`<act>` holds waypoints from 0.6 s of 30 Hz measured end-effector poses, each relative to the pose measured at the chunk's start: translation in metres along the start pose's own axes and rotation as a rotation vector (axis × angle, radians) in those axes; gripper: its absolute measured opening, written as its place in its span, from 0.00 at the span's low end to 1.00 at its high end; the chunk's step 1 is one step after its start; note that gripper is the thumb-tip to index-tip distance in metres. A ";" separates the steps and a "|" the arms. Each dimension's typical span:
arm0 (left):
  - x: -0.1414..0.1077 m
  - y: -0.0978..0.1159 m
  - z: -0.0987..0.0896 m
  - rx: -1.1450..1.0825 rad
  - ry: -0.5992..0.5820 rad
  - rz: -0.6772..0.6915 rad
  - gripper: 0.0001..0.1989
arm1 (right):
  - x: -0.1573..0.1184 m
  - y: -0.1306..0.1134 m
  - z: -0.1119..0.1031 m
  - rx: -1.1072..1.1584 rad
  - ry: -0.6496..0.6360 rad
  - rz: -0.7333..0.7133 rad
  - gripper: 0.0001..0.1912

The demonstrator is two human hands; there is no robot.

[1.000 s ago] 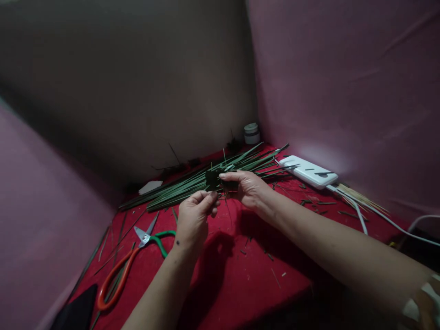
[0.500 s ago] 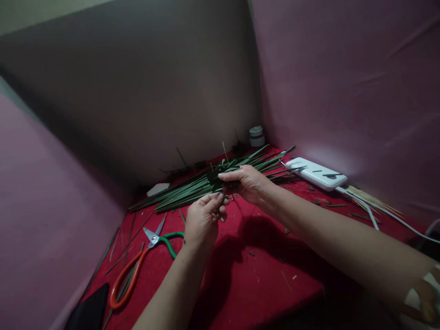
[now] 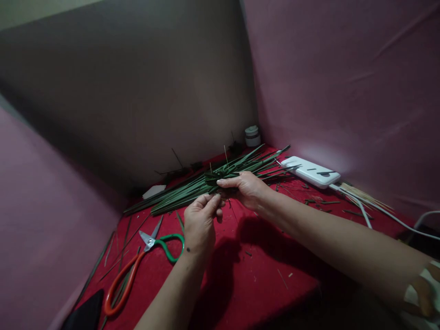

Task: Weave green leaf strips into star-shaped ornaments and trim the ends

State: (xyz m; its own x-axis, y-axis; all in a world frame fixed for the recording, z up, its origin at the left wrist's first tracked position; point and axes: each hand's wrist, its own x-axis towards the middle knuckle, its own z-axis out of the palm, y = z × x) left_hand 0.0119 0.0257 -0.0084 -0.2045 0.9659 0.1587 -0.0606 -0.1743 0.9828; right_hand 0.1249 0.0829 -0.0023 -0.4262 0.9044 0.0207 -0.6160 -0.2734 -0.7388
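Head view: right hand [image 3: 250, 188] grips a dark green folded leaf piece [image 3: 220, 175], thumb on top, above the middle of the red cloth-covered table [image 3: 264, 288]; left hand [image 3: 202, 217] just below it, thumb and fingertips closed in a pinch; work judged midway: piece looks partly shaped, thin stalks upright near it; many long green leaf strips [image 3: 178, 196] lie loose toward the far edge, apparently unworked; open steel scissors with orange and green handles [image 3: 149, 242] lie toward the left edge, out of hand; piece's underside hidden by fingers, its outline lost against strips; cannot tell what left fingertips pinch; black flat object [image 3: 85, 311] cut off, near left corner
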 end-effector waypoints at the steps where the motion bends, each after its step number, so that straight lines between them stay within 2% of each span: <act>1: 0.000 0.000 0.000 0.011 0.005 0.010 0.09 | 0.000 0.001 0.000 0.002 -0.006 -0.004 0.09; 5: 0.002 -0.003 -0.001 0.030 0.011 0.026 0.09 | 0.000 0.002 -0.004 -0.030 -0.042 -0.002 0.07; 10: 0.010 -0.004 -0.010 0.020 -0.091 -0.031 0.10 | 0.004 -0.001 -0.011 -0.001 0.016 -0.029 0.06; 15: 0.015 0.009 -0.016 0.070 -0.075 0.090 0.24 | 0.005 0.004 -0.014 -0.007 0.104 0.022 0.07; 18: 0.013 0.011 -0.016 0.159 -0.076 0.098 0.20 | 0.003 0.007 -0.013 -0.017 0.105 0.035 0.06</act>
State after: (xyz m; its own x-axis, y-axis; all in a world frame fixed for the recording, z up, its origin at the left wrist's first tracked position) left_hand -0.0072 0.0335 0.0035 -0.1268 0.9586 0.2551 0.1123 -0.2416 0.9638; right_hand 0.1286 0.0880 -0.0161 -0.3745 0.9241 -0.0753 -0.5901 -0.3002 -0.7494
